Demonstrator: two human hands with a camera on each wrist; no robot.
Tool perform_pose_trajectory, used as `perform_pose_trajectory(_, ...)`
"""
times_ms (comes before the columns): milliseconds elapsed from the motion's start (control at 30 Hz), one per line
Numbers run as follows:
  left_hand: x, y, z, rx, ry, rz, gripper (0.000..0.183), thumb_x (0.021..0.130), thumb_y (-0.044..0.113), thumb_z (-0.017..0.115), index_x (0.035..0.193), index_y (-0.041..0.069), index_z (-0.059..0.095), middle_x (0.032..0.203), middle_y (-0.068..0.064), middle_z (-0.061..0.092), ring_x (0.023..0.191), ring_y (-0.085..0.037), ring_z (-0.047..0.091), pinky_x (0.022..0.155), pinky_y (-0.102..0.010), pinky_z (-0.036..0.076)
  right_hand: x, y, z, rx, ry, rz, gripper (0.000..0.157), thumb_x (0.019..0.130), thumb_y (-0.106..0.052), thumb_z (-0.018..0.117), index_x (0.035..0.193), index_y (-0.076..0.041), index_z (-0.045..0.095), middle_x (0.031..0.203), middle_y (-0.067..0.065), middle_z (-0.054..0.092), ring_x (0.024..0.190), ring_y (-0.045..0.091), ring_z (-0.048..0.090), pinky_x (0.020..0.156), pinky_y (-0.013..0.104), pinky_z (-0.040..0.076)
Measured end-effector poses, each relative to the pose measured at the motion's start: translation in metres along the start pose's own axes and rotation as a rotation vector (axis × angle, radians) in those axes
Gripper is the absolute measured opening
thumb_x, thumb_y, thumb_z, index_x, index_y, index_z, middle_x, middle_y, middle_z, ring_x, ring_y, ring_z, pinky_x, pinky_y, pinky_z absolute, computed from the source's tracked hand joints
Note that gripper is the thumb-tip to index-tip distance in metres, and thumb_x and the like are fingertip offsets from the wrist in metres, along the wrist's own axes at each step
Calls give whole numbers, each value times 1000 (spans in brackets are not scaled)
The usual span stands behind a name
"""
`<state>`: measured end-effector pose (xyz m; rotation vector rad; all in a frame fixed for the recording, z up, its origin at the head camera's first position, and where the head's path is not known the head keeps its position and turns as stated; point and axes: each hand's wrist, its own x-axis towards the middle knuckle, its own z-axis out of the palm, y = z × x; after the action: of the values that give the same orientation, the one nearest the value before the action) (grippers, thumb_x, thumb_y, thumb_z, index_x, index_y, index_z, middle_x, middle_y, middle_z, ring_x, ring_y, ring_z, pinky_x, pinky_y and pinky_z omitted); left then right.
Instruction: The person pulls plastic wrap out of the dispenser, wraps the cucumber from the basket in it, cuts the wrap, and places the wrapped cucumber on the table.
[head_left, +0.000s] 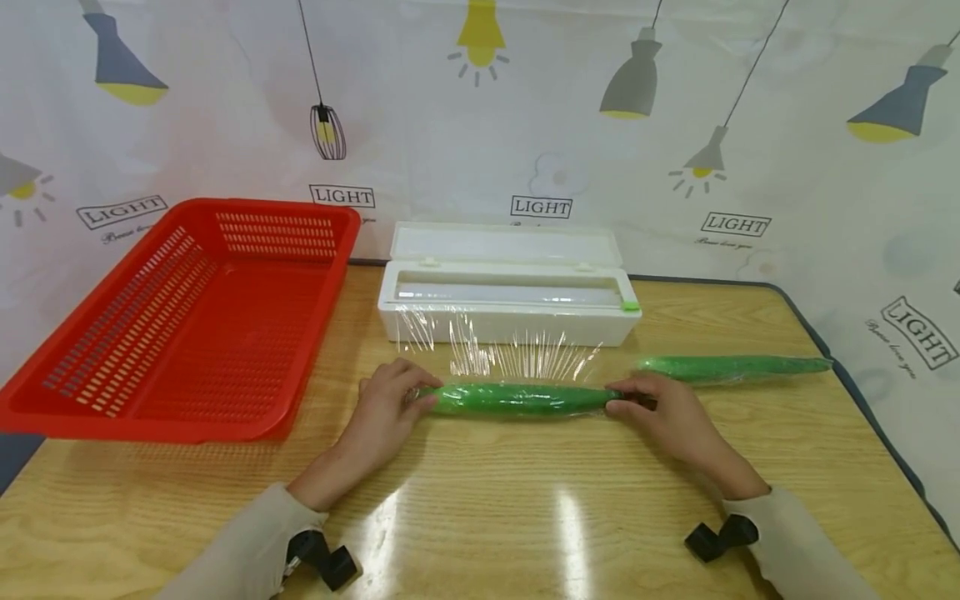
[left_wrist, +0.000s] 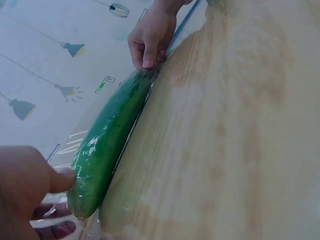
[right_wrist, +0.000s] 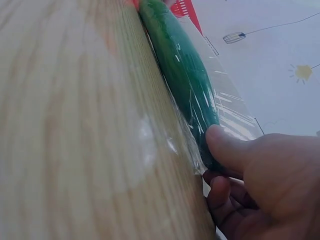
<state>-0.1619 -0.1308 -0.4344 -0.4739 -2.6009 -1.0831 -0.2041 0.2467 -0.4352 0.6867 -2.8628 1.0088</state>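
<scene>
A green cucumber lies crosswise in front of me, covered in clear cling film that stretches back to a white film dispenser. My left hand pinches the cucumber's left end, thumb in front and fingers behind. At the other end, my right hand grips the tip between thumb and fingers. In the left wrist view the film shines on the cucumber, with loose film about the left fingers. The right wrist view shows gathered film along the cucumber's lower side, close to the right thumb.
A second film-wrapped cucumber lies to the right, behind my right hand. On the left stands a red plastic basket. The dispenser's lid is raised. Behind the wooden table hangs a sheet printed with lamps.
</scene>
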Motion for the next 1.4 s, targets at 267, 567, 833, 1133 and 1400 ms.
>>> perform_pose_trajectory(267, 5, 2, 1, 109, -34, -31, 39, 65, 19, 88, 99, 11, 73, 97, 3, 64, 98, -19, 49, 78, -42, 25, 1, 0, 0, -13, -2, 14, 30, 89, -29, 68, 114, -12, 71, 106, 2, 67, 93, 17, 61, 74, 32, 49)
perform_pose_trajectory(567, 11, 1, 0, 68, -8, -84, 36, 70, 18, 85, 103, 12, 72, 93, 2, 69, 88, -15, 48, 77, -40, 21, 2, -1, 1, 57, 45, 64, 35, 89, -25, 70, 119, -7, 64, 95, 3, 67, 83, 17, 63, 70, 29, 51)
perform_pose_trajectory(833, 13, -2, 1, 23, 31, -46, 22, 76, 17, 81, 95, 14, 70, 93, 1, 69, 83, -18, 44, 73, -40, 20, 5, 1, 5, 53, 83, 100, 23, 90, -28, 68, 104, -10, 66, 92, 1, 67, 80, 14, 62, 67, 27, 50)
perform_pose_trajectory(1133, 19, 0, 2, 167, 15, -82, 37, 70, 26, 86, 100, 7, 74, 104, -5, 60, 99, -25, 44, 76, -45, 22, 11, -2, 6, 18, 71, 144, 30, 92, -36, 63, 104, -9, 67, 87, 0, 66, 76, 15, 58, 65, 30, 47)
perform_pose_trajectory(1400, 22, 2, 1, 194, 29, -78, 41, 70, 24, 85, 106, 8, 72, 96, -3, 67, 94, -22, 44, 77, -46, 21, 17, -4, 8, -7, 88, 155, 30, 93, -34, 63, 105, -7, 68, 84, 0, 66, 73, 15, 57, 64, 30, 46)
